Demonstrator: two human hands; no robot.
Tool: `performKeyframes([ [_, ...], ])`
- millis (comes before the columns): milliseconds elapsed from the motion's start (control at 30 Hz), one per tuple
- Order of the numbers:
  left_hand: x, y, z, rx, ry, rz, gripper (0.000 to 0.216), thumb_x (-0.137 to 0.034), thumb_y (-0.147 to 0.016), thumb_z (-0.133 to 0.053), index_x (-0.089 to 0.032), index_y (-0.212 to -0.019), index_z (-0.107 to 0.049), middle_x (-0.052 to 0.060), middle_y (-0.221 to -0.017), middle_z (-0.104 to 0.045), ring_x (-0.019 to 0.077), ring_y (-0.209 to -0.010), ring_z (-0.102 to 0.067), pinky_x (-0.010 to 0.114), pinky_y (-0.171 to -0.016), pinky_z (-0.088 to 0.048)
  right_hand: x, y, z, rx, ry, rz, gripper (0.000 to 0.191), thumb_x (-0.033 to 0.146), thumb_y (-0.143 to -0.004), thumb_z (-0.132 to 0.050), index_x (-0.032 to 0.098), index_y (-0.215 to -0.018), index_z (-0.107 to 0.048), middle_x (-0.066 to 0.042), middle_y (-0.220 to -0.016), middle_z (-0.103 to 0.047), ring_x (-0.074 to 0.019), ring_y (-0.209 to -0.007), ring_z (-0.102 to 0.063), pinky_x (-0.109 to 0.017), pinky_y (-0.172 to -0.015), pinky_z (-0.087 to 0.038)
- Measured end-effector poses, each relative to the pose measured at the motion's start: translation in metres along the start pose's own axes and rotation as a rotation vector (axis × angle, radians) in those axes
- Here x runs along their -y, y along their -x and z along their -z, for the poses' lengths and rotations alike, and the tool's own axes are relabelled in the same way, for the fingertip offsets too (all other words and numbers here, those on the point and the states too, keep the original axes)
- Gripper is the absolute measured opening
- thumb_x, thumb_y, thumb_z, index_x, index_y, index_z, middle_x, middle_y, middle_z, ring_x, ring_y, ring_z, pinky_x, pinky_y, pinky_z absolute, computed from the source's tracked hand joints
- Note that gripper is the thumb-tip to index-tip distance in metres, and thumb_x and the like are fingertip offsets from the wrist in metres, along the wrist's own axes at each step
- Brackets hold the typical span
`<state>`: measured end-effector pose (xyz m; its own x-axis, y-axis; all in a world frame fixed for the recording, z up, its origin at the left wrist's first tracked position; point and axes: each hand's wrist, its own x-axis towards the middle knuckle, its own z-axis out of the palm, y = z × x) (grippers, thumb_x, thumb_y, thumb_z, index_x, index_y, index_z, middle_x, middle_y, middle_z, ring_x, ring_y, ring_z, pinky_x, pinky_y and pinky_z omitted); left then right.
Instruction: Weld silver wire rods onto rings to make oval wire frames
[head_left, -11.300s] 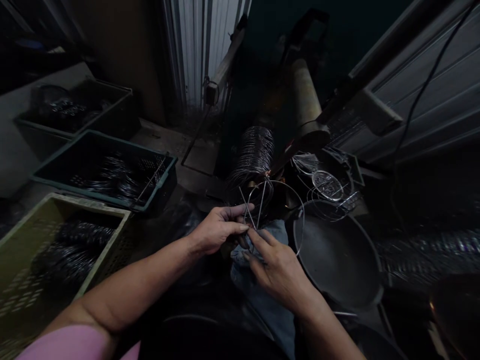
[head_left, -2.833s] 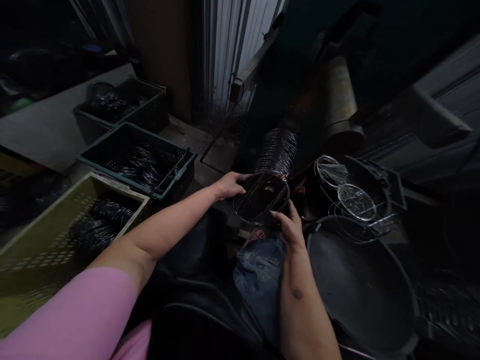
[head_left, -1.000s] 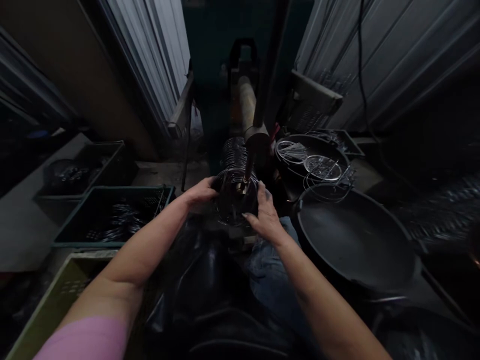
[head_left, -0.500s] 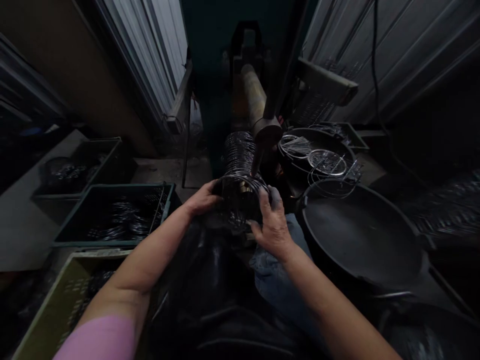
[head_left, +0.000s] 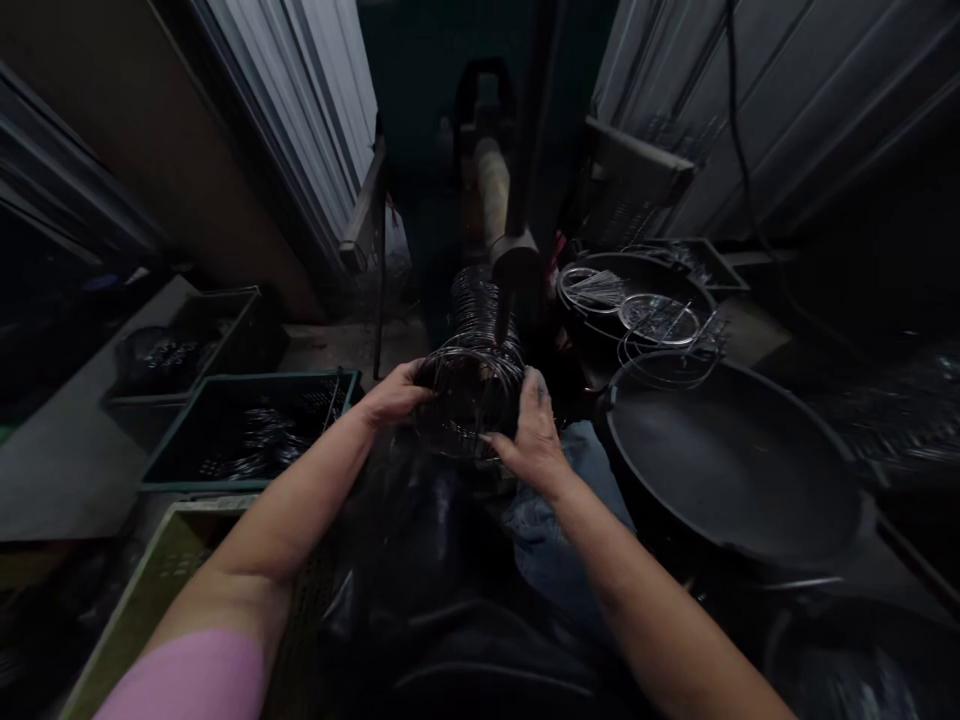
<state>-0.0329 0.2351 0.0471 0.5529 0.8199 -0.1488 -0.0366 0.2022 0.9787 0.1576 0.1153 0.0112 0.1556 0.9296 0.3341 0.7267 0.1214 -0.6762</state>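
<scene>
A bundle of dark wire rings sits between my two hands at the near end of a longer stack of wire rings on a horizontal rod. My left hand grips the bundle's left side. My right hand wraps its right side, thumb toward me. A dark metal arm comes down onto the stack just behind the bundle. A black apron and blue jeans lie under my forearms.
A large dark pan sits to the right, with a bowl of loose wire rings behind it. On the left are a green crate, a dark crate and a yellowish crate, each holding wire rings.
Earlier my hands worked a single wire ring; since then they closed on a bundle of rings. In the last second the grip stays and the bundle shifts slightly toward me.
</scene>
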Motion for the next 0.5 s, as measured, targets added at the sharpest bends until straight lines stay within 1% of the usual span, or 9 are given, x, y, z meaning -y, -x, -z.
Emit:
performKeyframes([
  [67, 0.009, -0.008, 0.002, -0.017, 0.034, 0.02, 0.042, -0.009, -0.048, -0.075, -0.011, -0.09, -0.067, 0.005, -0.084, -0.069, 0.0187, -0.078, -0.063, 0.034, -0.08, -0.049, -0.001, -0.004, -0.001, -0.011, 0.068, 0.018, 0.103, 0.019, -0.069, -0.066, 0.011, -0.144, 0.004, -0.023, -0.145, -0.015, -0.0364, -0.134, -0.014, -0.055, -0.105, -0.023],
  [133, 0.016, -0.012, 0.002, -0.033, 0.034, 0.034, 0.04, -0.01, -0.048, -0.074, -0.011, -0.087, -0.067, 0.004, -0.078, -0.068, 0.0179, -0.071, -0.063, 0.033, -0.074, -0.05, 0.004, -0.003, 0.001, -0.028, 0.104, 0.022, 0.104, 0.018, -0.067, -0.067, 0.01, -0.144, 0.002, -0.024, -0.144, -0.016, -0.038, -0.132, -0.017, -0.056, -0.104, -0.024],
  [233, 0.024, -0.003, 0.0, -0.038, 0.021, 0.072, 0.039, -0.011, -0.047, -0.073, -0.011, -0.086, -0.067, 0.004, -0.072, -0.067, 0.0186, -0.064, -0.063, 0.033, -0.067, -0.05, 0.027, 0.018, 0.005, -0.044, 0.104, 0.042, 0.101, 0.019, -0.068, -0.067, 0.013, -0.145, -0.002, -0.024, -0.142, -0.019, -0.0396, -0.128, -0.024, -0.057, -0.101, -0.028],
  [333, 0.031, 0.024, 0.005, -0.076, -0.015, 0.109, 0.032, -0.014, -0.049, -0.069, -0.01, -0.081, -0.068, 0.006, -0.071, -0.068, 0.0201, -0.067, -0.063, 0.032, -0.067, -0.05, 0.053, 0.05, -0.002, 0.046, 0.03, 0.151, 0.098, 0.016, -0.069, -0.064, 0.019, -0.146, -0.004, -0.021, -0.14, -0.025, -0.0377, -0.123, -0.033, -0.056, -0.097, -0.033],
  [400, 0.037, 0.049, 0.014, -0.136, -0.05, 0.143, 0.028, -0.013, -0.049, -0.066, -0.009, -0.076, -0.069, 0.005, -0.067, -0.067, 0.0198, -0.065, -0.062, 0.032, -0.066, -0.049, 0.057, 0.064, -0.011, 0.135, -0.073, 0.174, 0.097, 0.013, -0.068, -0.063, 0.021, -0.146, -0.005, -0.019, -0.142, -0.025, -0.0358, -0.125, -0.032, -0.056, -0.099, -0.032],
  [433, 0.039, 0.062, 0.019, -0.172, -0.07, 0.165, 0.027, -0.011, -0.048, -0.065, -0.009, -0.074, -0.069, 0.004, -0.065, -0.067, 0.0194, -0.063, -0.061, 0.032, -0.064, -0.049, 0.053, 0.066, -0.016, 0.18, -0.154, 0.148, 0.097, 0.013, -0.068, -0.063, 0.02, -0.146, -0.006, -0.018, -0.143, -0.025, -0.0344, -0.127, -0.03, -0.055, -0.101, -0.03],
  [500, 0.04, 0.087, 0.026, -0.245, -0.103, 0.209, 0.025, -0.006, -0.045, -0.06, -0.009, -0.068, -0.069, 0.002, -0.059, -0.065, 0.0175, -0.057, -0.059, 0.03, -0.06, -0.048, 0.037, 0.063, -0.024, 0.273, -0.377, 0.029, 0.097, 0.017, -0.067, -0.067, 0.019, -0.146, -0.01, -0.016, -0.143, -0.029, -0.0306, -0.13, -0.03, -0.051, -0.106, -0.026],
])
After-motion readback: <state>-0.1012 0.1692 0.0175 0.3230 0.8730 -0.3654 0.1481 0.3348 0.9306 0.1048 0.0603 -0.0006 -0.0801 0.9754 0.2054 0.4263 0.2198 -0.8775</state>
